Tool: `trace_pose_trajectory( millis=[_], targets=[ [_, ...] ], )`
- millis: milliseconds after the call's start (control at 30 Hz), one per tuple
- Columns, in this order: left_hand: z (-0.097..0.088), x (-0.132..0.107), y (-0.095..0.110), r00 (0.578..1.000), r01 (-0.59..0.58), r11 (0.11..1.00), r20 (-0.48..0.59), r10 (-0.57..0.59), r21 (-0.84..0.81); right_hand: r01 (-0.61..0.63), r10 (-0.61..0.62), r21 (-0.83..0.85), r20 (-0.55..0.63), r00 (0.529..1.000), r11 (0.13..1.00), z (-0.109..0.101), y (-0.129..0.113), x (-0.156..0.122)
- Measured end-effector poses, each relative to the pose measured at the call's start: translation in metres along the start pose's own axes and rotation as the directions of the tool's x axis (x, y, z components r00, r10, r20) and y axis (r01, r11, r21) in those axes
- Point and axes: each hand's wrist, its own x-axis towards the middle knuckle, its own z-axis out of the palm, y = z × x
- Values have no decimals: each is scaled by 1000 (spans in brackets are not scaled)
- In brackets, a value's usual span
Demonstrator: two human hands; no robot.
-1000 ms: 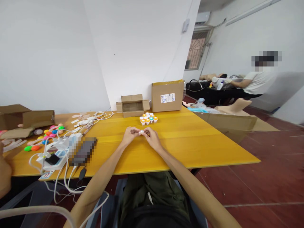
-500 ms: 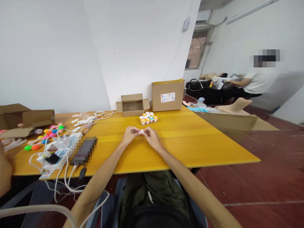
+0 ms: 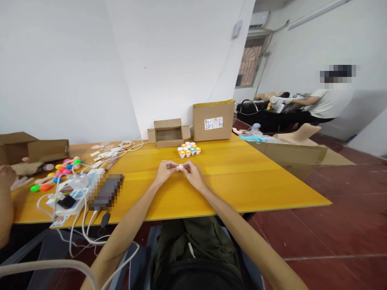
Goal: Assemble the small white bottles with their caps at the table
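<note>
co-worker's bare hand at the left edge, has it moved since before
Yes, the co-worker's bare hand has come further into view, upward in the picture, judged against the leftmost open brown cardboard box.

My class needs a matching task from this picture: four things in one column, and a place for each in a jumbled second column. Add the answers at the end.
Things
1. White piece
2. Labelled box
3. Power strip
4. Capped pieces

Places
A. On the left part of the table
B. Grouped together just beyond the hands
C. Held between the left hand and the right hand
D. Just right of a small open box

Pairs: 1-C, 2-D, 3-A, 4-B
</note>
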Motion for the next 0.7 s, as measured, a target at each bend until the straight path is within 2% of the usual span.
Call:
trace_pose_trajectory(
  millis=[267, 400, 700],
  targets=[
    [0, 1, 1, 1000, -3, 1000, -7, 2, -14, -70, 70, 30, -6, 998, 997, 0, 7, 4],
    [0, 2, 0, 1000, -4, 1000, -8, 4, -12, -71, 68, 58, 54, 996, 996, -2, 8, 4],
    [-1, 1, 0, 999, 0, 1000, 44, 0, -5, -50, 48, 61, 37, 998, 997, -4, 7, 5]
  ],
)
